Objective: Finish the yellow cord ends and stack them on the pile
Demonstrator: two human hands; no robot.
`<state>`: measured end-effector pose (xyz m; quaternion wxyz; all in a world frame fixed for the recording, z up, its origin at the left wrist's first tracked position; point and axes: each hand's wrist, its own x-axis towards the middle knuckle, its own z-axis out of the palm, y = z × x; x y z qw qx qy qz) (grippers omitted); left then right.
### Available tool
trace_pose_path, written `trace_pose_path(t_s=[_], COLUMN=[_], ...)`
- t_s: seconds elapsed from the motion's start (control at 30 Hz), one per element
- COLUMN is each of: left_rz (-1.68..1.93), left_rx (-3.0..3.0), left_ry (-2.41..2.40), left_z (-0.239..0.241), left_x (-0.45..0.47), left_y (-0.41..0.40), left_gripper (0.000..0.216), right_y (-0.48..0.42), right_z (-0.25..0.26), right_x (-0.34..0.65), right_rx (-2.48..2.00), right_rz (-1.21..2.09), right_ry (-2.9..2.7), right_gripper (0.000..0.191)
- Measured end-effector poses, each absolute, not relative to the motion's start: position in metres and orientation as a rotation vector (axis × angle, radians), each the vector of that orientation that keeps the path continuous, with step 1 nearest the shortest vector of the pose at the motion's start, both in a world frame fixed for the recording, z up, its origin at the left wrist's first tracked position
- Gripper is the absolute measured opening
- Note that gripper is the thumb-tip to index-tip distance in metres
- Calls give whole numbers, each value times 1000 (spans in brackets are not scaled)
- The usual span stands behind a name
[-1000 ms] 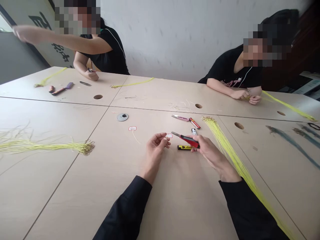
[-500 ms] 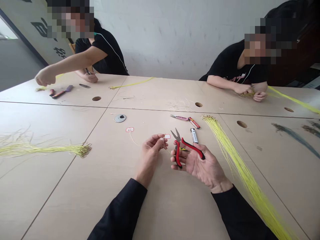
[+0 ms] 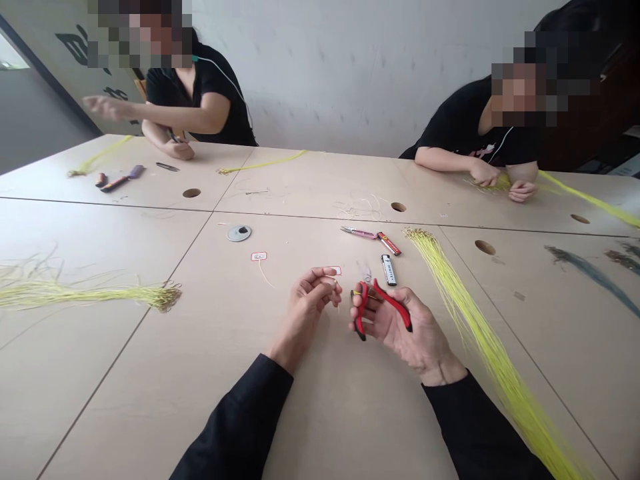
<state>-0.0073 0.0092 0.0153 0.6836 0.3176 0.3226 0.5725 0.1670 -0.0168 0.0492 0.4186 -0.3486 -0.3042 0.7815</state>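
Observation:
My right hand (image 3: pixel 400 323) lies palm up over the table and holds red-handled snips (image 3: pixel 375 303), whose blades look blurred. Just to its left, my left hand (image 3: pixel 313 297) pinches a thin pale cord with a small white tag (image 3: pixel 335 271) at its end. The two hands are a few centimetres apart. A white lighter (image 3: pixel 389 269) lies just beyond my right hand. A long bundle of yellow cords (image 3: pixel 475 323) runs along the table on my right.
Pink snips (image 3: pixel 359 233) and a red lighter (image 3: pixel 389 244) lie further out, beside a loose tag (image 3: pixel 259 257) and a grey disc (image 3: pixel 239 233). Another yellow bundle (image 3: pixel 90 292) lies at left. Two people in black sit across the table, working with cords.
My right hand picked the red snips up off the table, turned palm up and brought them towards my left hand. The person at far left swung an arm about.

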Motion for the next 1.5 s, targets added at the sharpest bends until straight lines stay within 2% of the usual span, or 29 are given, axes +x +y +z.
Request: trace_pose_path(t_s=[0.13,0.2,0.27,0.47,0.83,1.23,1.5], left_rz=[1137,1064,1018,1004,992,953,830], left_rx=[843,896,933,971,1020,1018,981], left_ry=[655,646,653,646,671,675,727], left_z=[18,20,21,21,23,23,22], left_x=[-3,-2,-1,0,-2,-1,-1], left_y=[2,0,-1,0,0,-1,-1], left_gripper=[18,19,21,26,16,16,30], right_y=[-21,-22,-22,-18,-16,-16,-16], right_z=[47,42,37,29,31,32,34], right_x=[166,168,170,172,169,169,168], right_rx=[-1051,-1147,-1216,-1207,-1218,-1202,-1184], right_rz=[1556,1343,1266,1269,1267,1233,1182], right_ry=[-936,-1075,-1158,-1202,-1262,-1316,-1366], right_gripper=[25,24,26,29,29,27,27])
